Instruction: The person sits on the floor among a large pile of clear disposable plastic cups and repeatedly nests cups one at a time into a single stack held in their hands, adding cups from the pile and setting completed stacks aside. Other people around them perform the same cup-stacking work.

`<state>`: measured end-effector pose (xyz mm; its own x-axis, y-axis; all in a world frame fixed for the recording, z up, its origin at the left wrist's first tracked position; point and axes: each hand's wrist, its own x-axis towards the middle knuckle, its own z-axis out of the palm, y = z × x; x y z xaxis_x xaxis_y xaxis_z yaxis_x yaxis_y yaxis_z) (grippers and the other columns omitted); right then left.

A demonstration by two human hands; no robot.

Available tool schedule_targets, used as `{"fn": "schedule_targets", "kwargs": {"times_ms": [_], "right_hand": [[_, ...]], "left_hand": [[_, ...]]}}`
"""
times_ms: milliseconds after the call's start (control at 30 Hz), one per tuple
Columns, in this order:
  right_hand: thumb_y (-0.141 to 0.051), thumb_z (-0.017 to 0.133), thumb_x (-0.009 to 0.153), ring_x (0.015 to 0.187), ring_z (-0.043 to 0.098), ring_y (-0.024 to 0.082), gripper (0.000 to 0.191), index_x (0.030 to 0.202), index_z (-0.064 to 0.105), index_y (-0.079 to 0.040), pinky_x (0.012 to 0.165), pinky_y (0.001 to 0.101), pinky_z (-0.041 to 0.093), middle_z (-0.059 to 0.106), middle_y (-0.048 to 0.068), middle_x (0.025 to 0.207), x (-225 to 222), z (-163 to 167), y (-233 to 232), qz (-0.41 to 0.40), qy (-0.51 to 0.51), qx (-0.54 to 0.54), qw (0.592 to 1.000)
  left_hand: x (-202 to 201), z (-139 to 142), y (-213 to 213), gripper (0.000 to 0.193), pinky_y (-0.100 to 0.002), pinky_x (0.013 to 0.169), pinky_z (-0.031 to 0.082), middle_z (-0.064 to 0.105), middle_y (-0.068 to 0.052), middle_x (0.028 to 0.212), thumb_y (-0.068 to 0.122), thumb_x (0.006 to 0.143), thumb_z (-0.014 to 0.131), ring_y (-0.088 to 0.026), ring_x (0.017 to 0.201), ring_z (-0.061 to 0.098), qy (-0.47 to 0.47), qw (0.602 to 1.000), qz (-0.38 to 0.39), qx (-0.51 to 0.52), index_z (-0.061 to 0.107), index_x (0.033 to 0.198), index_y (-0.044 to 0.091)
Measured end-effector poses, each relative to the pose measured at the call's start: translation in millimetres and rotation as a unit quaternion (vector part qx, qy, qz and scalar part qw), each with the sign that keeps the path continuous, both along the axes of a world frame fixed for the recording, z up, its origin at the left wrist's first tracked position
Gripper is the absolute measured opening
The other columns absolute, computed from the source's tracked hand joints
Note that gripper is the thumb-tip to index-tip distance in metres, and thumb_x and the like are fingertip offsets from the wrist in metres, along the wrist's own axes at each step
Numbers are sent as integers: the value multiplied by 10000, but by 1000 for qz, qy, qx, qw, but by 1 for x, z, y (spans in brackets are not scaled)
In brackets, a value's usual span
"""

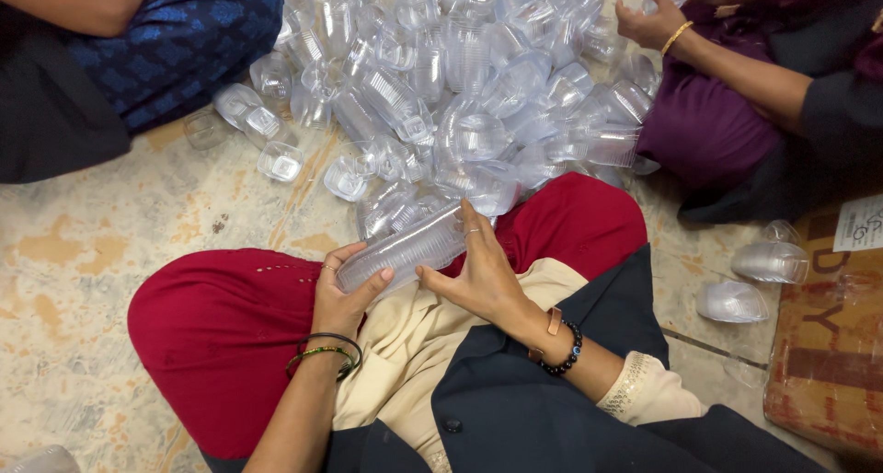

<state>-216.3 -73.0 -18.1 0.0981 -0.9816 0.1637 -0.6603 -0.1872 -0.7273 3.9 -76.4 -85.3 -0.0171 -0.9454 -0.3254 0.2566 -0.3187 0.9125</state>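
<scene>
Clear plastic containers heaped all over floor, loose and slippery. Nested stack of containers lying across lap, gripped by left hand at near end, right hand cupping far end. Could slide apart if grip slackens or stack tilts.

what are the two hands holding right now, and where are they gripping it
A nested stack of clear plastic containers: left hand grips its near end, right hand its far end.
</scene>
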Motion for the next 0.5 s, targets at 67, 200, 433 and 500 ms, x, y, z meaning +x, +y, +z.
{"fn": "schedule_targets", "kwargs": {"times_ms": [67, 200, 433, 500], "right_hand": [[-377, 866, 760, 1338, 505, 406, 1114, 1503, 249, 178, 1089, 414, 452, 444, 339, 1432, 2, 0, -1, -3, -2, 5, 1000], [-335, 865, 775, 1397, 446, 438, 1070, 1506, 262, 161, 1127, 441, 429, 377, 356, 1491, 3, 1, 0, 10, -2, -28, 1000], [-269, 850, 805, 1470, 356, 511, 766, 1446, 509, -24, 1137, 496, 422, 268, 382, 1580, 4, 0, 4, 30, -17, -45, 998], [-288, 851, 792, 1466, 349, 518, 778, 1434, 514, -5, 1135, 504, 415, 263, 390, 1576, 4, -1, 3, 28, -18, -43, 998]], "left_hand": [[1, 0, 1, 662, -321, 933, 559, 667, -124, 1198, 136, 723, 882, -184, 1091, 656, -1, 1000, -2, -1, 549, 1285, 34], [2, 2, 1, 648, -321, 948, 550, 661, -118, 1208, 119, 739, 868, -180, 1109, 649, 23, 1000, -7, -4, 542, 1293, 34], [-1, 3, 1, 639, -321, 965, 541, 653, -127, 1234, 115, 753, 855, -178, 1130, 641, 31, 999, -4, 7, 542, 1303, 26], [-1, 3, 1, 638, -321, 962, 542, 654, -130, 1234, 113, 755, 855, -180, 1126, 643, 28, 1000, -4, 4, 542, 1304, 24]]}}
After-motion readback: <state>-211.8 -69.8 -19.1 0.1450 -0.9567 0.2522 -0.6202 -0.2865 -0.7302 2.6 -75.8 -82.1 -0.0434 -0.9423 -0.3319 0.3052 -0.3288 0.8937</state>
